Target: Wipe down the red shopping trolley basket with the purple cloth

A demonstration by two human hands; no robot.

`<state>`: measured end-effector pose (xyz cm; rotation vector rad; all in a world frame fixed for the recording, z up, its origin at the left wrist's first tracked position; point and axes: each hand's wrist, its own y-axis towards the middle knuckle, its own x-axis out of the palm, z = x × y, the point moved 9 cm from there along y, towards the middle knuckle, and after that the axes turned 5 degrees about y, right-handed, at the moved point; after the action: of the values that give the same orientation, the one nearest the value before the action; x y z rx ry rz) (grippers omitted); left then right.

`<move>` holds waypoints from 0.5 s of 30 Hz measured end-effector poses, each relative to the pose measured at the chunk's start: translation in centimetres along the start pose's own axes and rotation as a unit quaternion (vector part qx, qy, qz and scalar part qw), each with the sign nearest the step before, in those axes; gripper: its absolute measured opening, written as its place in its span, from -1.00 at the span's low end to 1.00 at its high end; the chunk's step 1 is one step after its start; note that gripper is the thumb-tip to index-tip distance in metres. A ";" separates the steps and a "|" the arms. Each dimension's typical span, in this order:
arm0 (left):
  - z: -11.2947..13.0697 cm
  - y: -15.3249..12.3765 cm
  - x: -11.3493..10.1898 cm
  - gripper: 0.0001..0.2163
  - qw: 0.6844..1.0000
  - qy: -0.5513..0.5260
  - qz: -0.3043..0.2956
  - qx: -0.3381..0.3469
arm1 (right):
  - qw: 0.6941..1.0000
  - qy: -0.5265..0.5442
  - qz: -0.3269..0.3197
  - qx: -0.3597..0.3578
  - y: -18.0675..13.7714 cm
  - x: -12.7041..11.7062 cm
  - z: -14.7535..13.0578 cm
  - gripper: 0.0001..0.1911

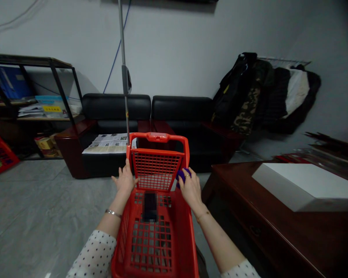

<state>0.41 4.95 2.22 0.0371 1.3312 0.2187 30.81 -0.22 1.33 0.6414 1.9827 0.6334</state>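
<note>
A red plastic shopping cart (182,220) with grid panels stands directly before me in the head view. My left hand (124,181) rests at the cart's upper left side, its fingers spread and nothing visible in them. On the opposite side, my right hand (191,188) presses a purple cloth (182,175) to the upright frame; part of the cloth is covered by the fingers. A dark, phone-like rectangle (150,206) lies inside the cart, its details blurred. From the cart's back left corner rises a thin metal pole (123,50).
Behind the cart are black sofas (181,112) and newspapers (108,143). A wooden desk (234,193) bearing a white box (304,185) is close on the right. Coats (258,92) hang at the back right; a metal shelf (55,73) stands left.
</note>
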 end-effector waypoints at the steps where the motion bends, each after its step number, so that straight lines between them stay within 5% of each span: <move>1: 0.0 0.0 0.0 -0.02 1.000 0.003 0.000 0.000 | 1.000 -0.005 0.005 0.009 1.8 0.2 0.3 -0.53; 5: 0.1 0.0 -0.1 -0.03 1.000 0.013 -0.002 -0.002 | 0.999 -0.025 0.002 0.020 9.1 1.8 0.7 -0.55; 7: 0.1 0.0 -0.3 -0.02 1.000 0.018 0.000 -0.008 | 1.000 -0.022 -0.011 0.006 9.6 2.2 0.2 -0.55; 9: -0.1 -0.2 -0.6 -0.02 0.999 0.029 0.007 -0.017 | 0.999 -0.004 -0.028 -0.024 6.6 1.7 -0.9 -0.56; 15: -0.6 -0.5 -0.7 -0.05 0.999 0.032 0.013 -0.016 | 0.996 0.044 -0.062 -0.054 -8.6 -2.2 -3.3 -0.57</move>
<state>-0.30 4.22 2.69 0.0205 1.3904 0.2659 27.30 -8.54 -1.55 0.4280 2.0378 0.6972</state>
